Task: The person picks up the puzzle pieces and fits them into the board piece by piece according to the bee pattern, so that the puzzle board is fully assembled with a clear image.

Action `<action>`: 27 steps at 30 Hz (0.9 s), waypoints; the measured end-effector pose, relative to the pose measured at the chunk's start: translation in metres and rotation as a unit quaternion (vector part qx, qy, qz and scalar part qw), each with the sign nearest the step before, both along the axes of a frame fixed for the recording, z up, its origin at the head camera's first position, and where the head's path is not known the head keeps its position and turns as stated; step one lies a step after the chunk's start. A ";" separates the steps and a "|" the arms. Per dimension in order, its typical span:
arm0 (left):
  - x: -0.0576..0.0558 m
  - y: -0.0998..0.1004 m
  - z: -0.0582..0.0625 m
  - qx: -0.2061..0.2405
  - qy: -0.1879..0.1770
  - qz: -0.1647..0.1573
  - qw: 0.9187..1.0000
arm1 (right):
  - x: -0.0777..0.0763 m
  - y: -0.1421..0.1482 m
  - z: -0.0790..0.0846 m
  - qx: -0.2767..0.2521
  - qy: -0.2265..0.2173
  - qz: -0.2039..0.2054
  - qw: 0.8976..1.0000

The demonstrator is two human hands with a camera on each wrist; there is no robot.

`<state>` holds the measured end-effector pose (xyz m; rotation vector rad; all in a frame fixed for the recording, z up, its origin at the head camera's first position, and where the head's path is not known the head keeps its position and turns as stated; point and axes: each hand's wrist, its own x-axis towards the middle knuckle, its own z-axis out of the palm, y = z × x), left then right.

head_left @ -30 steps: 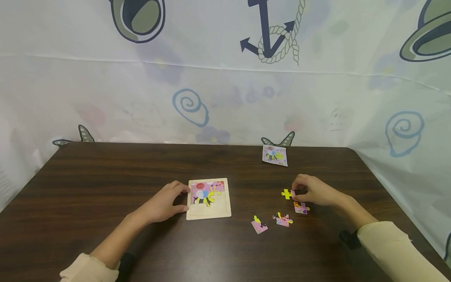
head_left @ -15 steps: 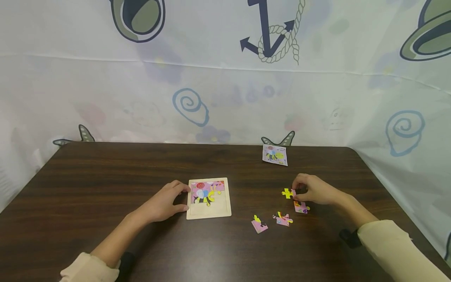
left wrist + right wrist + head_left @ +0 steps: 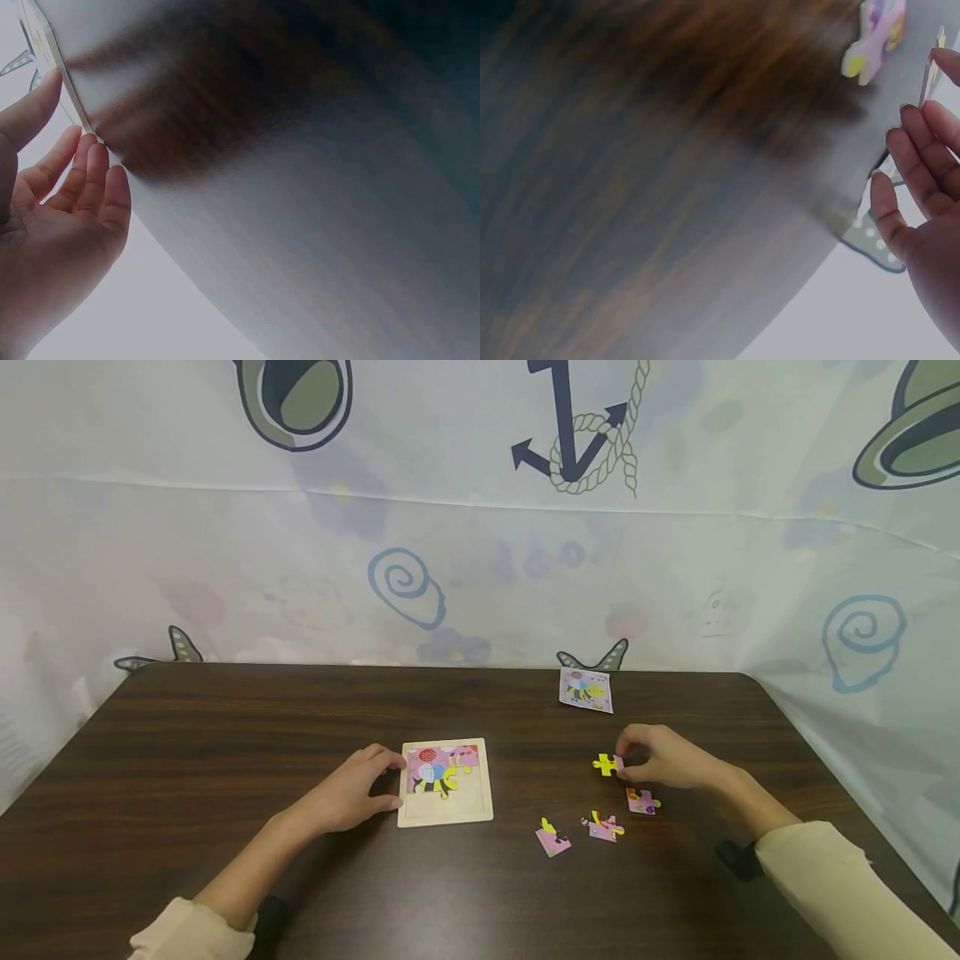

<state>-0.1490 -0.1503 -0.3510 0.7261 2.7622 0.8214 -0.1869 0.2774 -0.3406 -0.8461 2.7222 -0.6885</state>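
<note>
In the head view, a square wooden puzzle tray (image 3: 446,812) lies left of the table's middle, its upper left part filled with bee-picture pieces. My left hand (image 3: 347,791) rests on the tray's left edge, thumb and fingers spread along it; the left wrist view shows the fingertips at that edge. To the right, my right hand (image 3: 667,759) pinches a yellow-and-pink puzzle piece (image 3: 606,765) between thumb and fingers. In the right wrist view this piece (image 3: 928,79) appears edge-on above the table. A pink puzzle piece (image 3: 642,802) lies just below the right hand.
Two more loose puzzle pieces, one with a yellow tip (image 3: 553,841) and one with a rainbow stripe (image 3: 603,827), lie right of the tray. A small picture card (image 3: 586,690) of the bee sits at the table's far edge, before a printed cloth (image 3: 480,585).
My right hand has lifted the yellow-and-pink piece away from the pink piece below it, moving slightly up and to the left. The left hand and tray stay in place.
</note>
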 end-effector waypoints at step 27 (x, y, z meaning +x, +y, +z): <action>0.001 0.000 0.001 -0.003 -0.004 0.002 1.000 | -0.008 -0.075 0.010 -0.025 -0.003 0.060 0.998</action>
